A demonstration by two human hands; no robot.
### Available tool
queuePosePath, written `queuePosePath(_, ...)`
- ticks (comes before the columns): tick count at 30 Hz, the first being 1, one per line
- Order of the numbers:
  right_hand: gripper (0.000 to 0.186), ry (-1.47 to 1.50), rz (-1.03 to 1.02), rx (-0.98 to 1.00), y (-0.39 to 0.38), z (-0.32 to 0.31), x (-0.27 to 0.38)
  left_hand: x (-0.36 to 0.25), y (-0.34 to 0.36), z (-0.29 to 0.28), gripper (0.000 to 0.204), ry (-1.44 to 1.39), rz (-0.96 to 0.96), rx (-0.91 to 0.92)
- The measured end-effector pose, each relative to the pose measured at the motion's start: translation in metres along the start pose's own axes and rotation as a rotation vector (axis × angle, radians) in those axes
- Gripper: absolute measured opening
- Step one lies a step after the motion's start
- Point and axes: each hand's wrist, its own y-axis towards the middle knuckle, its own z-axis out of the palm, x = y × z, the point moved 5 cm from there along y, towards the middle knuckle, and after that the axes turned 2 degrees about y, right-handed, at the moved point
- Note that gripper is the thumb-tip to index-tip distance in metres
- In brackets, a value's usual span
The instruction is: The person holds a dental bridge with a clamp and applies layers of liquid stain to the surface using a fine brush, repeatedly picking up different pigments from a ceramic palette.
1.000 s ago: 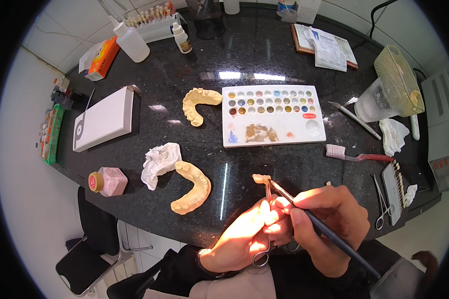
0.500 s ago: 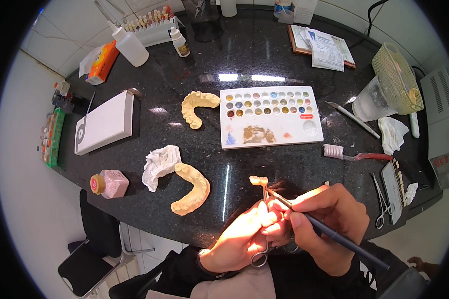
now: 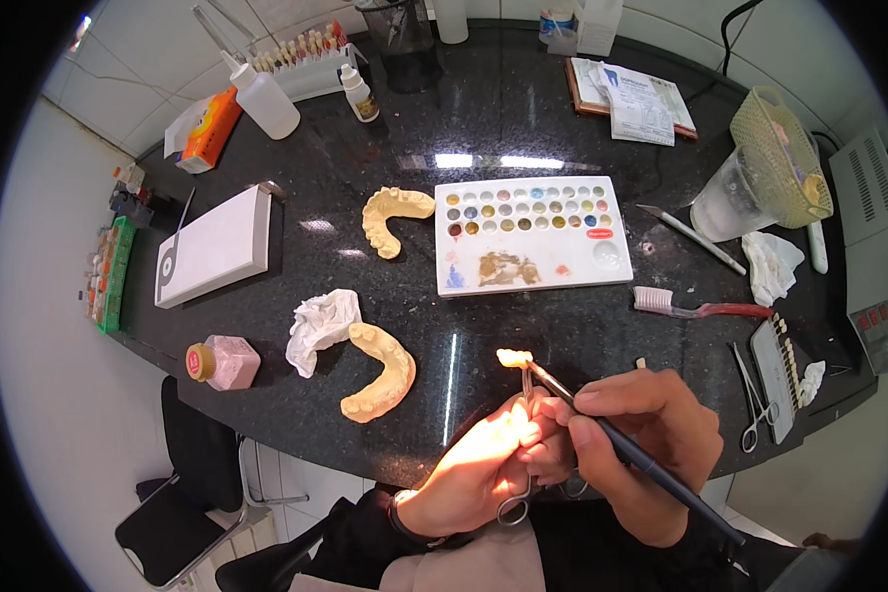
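Observation:
My left hand (image 3: 483, 452) is closed round a pair of ring-handled forceps (image 3: 512, 511), one finger ring showing below the palm. At the forceps' upper tips sits a small dental bridge (image 3: 513, 358), brightly lit. Between my right thumb and fingers is a slim brush (image 3: 661, 476) with a dark handle; my right hand (image 3: 651, 434) grips it like a pen. The brush tip reaches the right end of the bridge; whether it touches cannot be made out. Beyond the hands lies a white palette (image 3: 523, 286) with several wells of coloured stains.
Two plaster dental casts (image 3: 390, 360) lie left of the palette, beside crumpled tissue (image 3: 321, 321). Nearby are a pink-filled bottle (image 3: 229, 362) and a white box (image 3: 217, 247). Rightward are a red toothbrush (image 3: 710, 309), a knife (image 3: 696, 240), scissor-like forceps (image 3: 753, 400) and a plastic cup (image 3: 728, 202).
The brush tip has moved slightly up to the bridge's right end, with my right hand shifting a little left. The whole view has shifted slightly; my left hand keeps its hold.

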Motion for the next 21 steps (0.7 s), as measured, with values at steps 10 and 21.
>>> queuePosePath(10,0.018,-0.063,-0.004,0.036,0.002,0.005,0.006,0.001,0.0,0.002,0.033,-0.07,0.027,0.011)
queuePosePath(21,0.016,-0.107,0.003,0.022,-0.015,-0.006,0.012,0.009,0.004,0.009,0.034,-0.04,-0.052,0.017)
